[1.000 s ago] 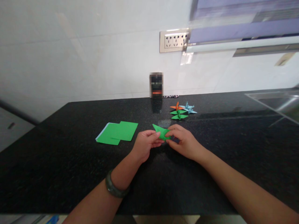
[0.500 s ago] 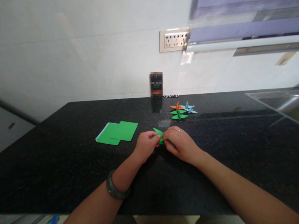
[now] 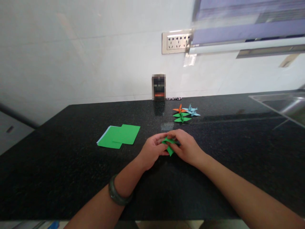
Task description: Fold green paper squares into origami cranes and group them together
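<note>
Between my hands is a folded piece of green paper (image 3: 170,150), with one pointed end showing toward me. My left hand (image 3: 153,150) grips its left side between thumb and fingers. On the other side, my right hand (image 3: 186,144) pinches the paper, its fingers curled over the top. Much of the paper is hidden by my fingers. Left of my hands lie square sheets of green paper (image 3: 130,134), overlapping, with a pale blue edge showing beneath. Behind my right hand stand several folded paper cranes, among them a green crane (image 3: 182,119), an orange crane (image 3: 179,109) and a light blue crane (image 3: 193,112).
The black speckled countertop (image 3: 71,178) runs up to a white wall. A blurred-out dark upright object (image 3: 159,87) leans there, a beaded strand (image 3: 173,98) beside it. A metal sink (image 3: 283,101) is set in at the right. Wall sockets (image 3: 176,42) sit above.
The green paper has been turned: its point aimed up and left before and now points down toward me. My left hand has shifted slightly right, and my fingers have regripped.
</note>
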Available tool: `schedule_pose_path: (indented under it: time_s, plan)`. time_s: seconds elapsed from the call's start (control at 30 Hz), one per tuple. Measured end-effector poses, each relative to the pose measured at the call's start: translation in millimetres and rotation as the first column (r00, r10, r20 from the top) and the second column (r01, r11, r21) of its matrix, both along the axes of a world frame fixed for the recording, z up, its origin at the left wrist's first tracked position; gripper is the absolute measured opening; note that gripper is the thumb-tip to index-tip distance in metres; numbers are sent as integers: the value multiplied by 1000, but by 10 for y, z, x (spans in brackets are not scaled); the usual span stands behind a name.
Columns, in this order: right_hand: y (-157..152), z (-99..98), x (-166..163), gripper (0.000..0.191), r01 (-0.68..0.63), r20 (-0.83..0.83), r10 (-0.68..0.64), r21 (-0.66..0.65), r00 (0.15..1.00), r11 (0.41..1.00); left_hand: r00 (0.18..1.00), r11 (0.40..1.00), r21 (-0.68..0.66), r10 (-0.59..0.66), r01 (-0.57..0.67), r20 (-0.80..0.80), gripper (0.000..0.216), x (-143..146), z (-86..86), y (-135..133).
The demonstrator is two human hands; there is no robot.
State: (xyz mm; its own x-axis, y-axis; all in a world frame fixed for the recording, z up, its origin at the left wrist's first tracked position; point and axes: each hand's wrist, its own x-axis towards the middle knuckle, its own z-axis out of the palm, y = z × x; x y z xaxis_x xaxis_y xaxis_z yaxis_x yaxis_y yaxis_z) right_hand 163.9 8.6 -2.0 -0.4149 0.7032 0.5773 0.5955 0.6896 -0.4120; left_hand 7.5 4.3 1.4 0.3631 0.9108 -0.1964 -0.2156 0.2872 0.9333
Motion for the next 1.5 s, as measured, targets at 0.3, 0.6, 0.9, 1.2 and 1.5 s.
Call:
schedule_pose_path:
  time_s: [0.3,0.6,0.9,1.2,1.5]
  plan:
    - [4,11,-37,13,47,-119,-66,-157,991,986,985,990,138,46,-23,-168,33,49,-39,8]
    - [-21,-9,-60,21,83,-201,-119,-178,972,980,982,984,-159,108,-83,157,18,24,15,37]
    - [-40,-65,-75,9,144,-303,-219,-252,927,957,965,971,-238,71,-9,253,15,21,-42,44]
    - [-76,-46,-104,9,170,-304,-247,-257,920,951,971,964,-262,9,55,238,21,0,-49,43]
    - [-60,-65,-125,13,84,-452,-293,-427,843,900,985,984,-176,31,0,169,28,8,-20,28]
